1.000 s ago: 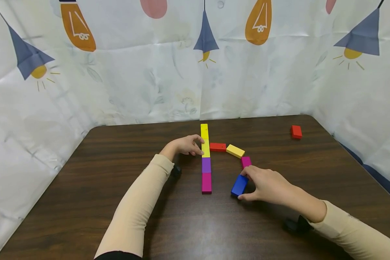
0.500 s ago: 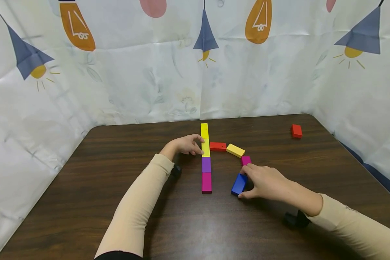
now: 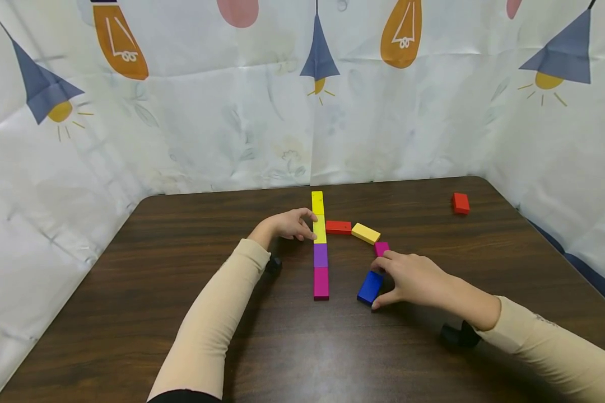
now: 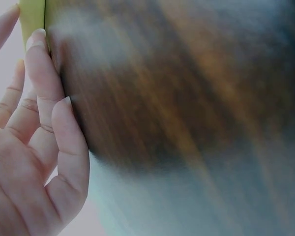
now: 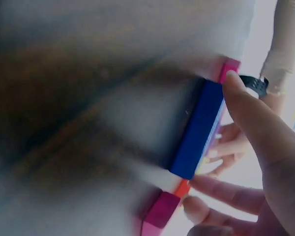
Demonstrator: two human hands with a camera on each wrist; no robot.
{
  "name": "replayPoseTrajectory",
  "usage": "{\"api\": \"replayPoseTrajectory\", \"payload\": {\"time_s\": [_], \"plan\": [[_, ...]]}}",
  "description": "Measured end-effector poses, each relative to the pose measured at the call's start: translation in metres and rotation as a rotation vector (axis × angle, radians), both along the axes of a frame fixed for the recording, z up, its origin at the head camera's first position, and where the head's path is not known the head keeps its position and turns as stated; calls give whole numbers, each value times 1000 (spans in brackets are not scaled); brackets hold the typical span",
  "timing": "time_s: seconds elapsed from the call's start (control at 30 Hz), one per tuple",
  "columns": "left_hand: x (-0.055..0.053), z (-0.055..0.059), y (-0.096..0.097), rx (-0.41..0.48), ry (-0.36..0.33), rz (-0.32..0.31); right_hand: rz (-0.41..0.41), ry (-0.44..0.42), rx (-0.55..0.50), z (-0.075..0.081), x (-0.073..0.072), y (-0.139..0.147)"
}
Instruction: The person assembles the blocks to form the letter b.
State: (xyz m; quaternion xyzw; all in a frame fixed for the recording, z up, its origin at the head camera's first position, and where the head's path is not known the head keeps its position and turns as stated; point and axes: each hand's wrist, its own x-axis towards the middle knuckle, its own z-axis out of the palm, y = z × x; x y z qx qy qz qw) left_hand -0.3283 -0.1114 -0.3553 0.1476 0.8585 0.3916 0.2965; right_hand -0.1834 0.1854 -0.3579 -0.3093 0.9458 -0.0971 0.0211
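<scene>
My right hand [image 3: 415, 280] spans a blue block [image 3: 370, 287], thumb at its near end and index finger at its far end. In the right wrist view, the thumb and index fingertips lie right at opposite ends of the blue block [image 5: 199, 130]. Just beyond, a magenta block [image 3: 381, 248] is partly covered by this hand. My left hand [image 3: 293, 225] has its fingertips at the left side of a yellow block [image 3: 320, 229], fingers loosely bent. The left wrist view shows those fingers [image 4: 42, 69] beside the yellow edge.
A straight column includes another yellow block [image 3: 317, 202], a purple block [image 3: 320, 255] and a magenta block [image 3: 321, 283]. A red block [image 3: 338, 227] and a pale yellow block [image 3: 366, 233] curve off to its right. Another red block [image 3: 461, 203] lies at the table's [image 3: 181, 313] far right.
The blue block has shifted very slightly toward the left and the near side. My right hand has moved a little away from me, its thumb slightly rightward. The left hand stays put.
</scene>
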Motion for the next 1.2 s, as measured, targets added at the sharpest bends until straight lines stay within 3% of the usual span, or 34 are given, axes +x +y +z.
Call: {"api": "replayPoseTrajectory", "payload": {"time_s": [0.23, 0.47, 1.2], "plan": [[1, 1, 0, 1, 1, -4, 81, -36, -57, 4, -4, 5], [1, 0, -1, 4, 7, -3, 97, -70, -49, 2, -9, 7], [1, 0, -1, 7, 9, -2, 107, -20, -91, -1, -15, 16]]}}
